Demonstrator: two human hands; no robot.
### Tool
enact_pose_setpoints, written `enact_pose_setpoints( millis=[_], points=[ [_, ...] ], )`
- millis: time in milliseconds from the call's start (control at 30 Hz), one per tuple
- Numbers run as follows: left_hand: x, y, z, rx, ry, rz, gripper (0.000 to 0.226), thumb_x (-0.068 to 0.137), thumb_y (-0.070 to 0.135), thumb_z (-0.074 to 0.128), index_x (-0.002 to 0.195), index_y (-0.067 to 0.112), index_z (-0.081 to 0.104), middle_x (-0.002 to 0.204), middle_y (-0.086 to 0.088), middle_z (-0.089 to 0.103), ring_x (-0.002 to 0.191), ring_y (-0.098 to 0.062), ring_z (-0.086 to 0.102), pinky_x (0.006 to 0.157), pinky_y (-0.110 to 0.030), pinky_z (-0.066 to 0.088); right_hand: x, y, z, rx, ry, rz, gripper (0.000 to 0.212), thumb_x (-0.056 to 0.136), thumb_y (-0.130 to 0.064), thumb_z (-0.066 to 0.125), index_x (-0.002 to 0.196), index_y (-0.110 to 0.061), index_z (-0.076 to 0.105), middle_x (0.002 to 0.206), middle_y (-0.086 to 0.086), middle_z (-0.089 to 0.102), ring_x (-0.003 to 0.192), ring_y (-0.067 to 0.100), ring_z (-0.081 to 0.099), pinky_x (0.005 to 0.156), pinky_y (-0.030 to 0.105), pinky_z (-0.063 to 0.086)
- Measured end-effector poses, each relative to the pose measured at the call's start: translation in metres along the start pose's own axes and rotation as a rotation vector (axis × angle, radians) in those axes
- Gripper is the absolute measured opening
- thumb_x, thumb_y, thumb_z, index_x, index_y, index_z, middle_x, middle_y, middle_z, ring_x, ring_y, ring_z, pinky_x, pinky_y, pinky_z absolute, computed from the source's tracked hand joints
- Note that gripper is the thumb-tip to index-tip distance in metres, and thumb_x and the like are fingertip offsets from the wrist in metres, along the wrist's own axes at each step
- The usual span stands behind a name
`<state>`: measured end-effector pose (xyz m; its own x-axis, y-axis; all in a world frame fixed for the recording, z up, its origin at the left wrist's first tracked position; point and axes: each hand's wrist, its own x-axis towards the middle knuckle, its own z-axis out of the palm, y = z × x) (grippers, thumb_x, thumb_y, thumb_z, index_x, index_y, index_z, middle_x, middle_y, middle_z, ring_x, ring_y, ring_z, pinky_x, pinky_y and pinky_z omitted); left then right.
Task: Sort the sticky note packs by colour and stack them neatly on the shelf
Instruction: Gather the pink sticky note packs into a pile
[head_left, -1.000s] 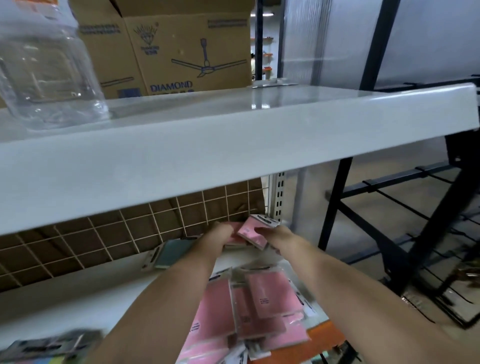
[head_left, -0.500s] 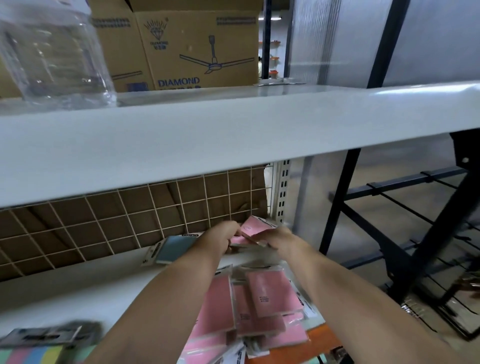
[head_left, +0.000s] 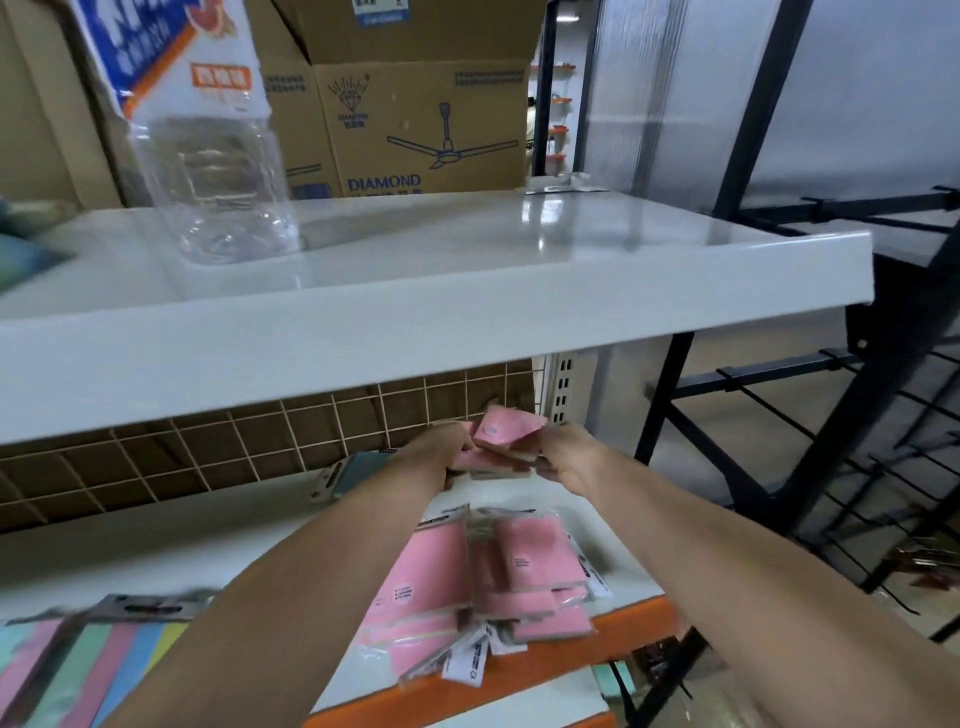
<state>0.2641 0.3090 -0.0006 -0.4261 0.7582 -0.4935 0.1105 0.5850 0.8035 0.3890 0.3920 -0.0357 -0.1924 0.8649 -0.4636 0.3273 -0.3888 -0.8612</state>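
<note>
Both my hands hold a small stack of pink sticky note packs (head_left: 501, 439) at the back right of the lower shelf (head_left: 171, 551), near the wire grid. My left hand (head_left: 439, 452) grips the stack's left side and my right hand (head_left: 563, 457) grips its right side; the top pack is tilted. A loose pile of pink packs (head_left: 498, 582) lies nearer me on the shelf's right part, reaching its orange front edge. A blue pack (head_left: 353, 467) lies left of my left hand. A multicolour pack (head_left: 88, 660) sits at the front left.
The white upper shelf (head_left: 415, 322) overhangs the hands closely. On it stand a clear plastic bottle (head_left: 208, 171) and a cardboard box (head_left: 415, 119). A wire grid (head_left: 156, 457) backs the lower shelf. Black metal racking (head_left: 831, 415) stands to the right.
The view has tilted up slightly. My hands stay on the pink stack at the back of the shelf, and the top pack has tipped up a little more.
</note>
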Motion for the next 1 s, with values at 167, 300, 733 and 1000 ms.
enact_pose_setpoints(
  millis=[167, 300, 733, 1000],
  points=[
    [-0.016, -0.011, -0.015, -0.065, 0.133, 0.025, 0.001, 0.094, 0.01, 0.048, 0.094, 0.009, 0.049, 0.067, -0.007, 0.039, 0.052, -0.016, 0.034, 0.048, -0.022, 0.025, -0.027, 0.004, -0.008, 0.047, -0.053, -0.025, 0.027, 0.081, 0.007, 0.063, 0.108, 0.005, 0.058, 0.068, 0.012, 0.057, 0.043, 0.011, 0.045, 0.053, 0.027, 0.038],
    [-0.031, -0.028, -0.025, -0.164, 0.178, 0.013, 0.003, 0.091, 0.01, 0.049, 0.088, 0.011, 0.05, 0.066, -0.007, 0.046, 0.052, -0.017, 0.04, 0.048, -0.02, 0.024, -0.049, 0.007, -0.009, 0.108, -0.106, -0.05, 0.026, 0.083, 0.006, 0.064, 0.108, 0.001, 0.057, 0.078, 0.01, 0.061, 0.058, 0.012, 0.056, 0.071, 0.027, 0.052],
    [-0.079, -0.057, -0.04, -0.311, 0.244, 0.045, 0.024, 0.09, 0.012, 0.054, 0.113, 0.005, 0.056, 0.099, -0.013, 0.058, 0.073, -0.021, 0.054, 0.063, -0.025, 0.033, -0.097, 0.019, -0.006, 0.133, -0.13, -0.097, 0.017, 0.084, 0.001, 0.064, 0.092, -0.011, 0.055, 0.093, 0.012, 0.061, 0.079, 0.02, 0.057, 0.08, 0.029, 0.052],
    [-0.097, -0.067, -0.047, -0.357, 0.249, 0.084, 0.009, 0.093, 0.011, 0.05, 0.101, 0.006, 0.048, 0.081, -0.01, 0.046, 0.064, -0.02, 0.049, 0.053, -0.026, 0.037, -0.112, 0.022, -0.006, 0.129, -0.132, -0.112, 0.032, 0.084, -0.002, 0.063, 0.115, -0.006, 0.055, 0.103, 0.016, 0.064, 0.084, 0.022, 0.061, 0.082, 0.031, 0.053]
  ],
)
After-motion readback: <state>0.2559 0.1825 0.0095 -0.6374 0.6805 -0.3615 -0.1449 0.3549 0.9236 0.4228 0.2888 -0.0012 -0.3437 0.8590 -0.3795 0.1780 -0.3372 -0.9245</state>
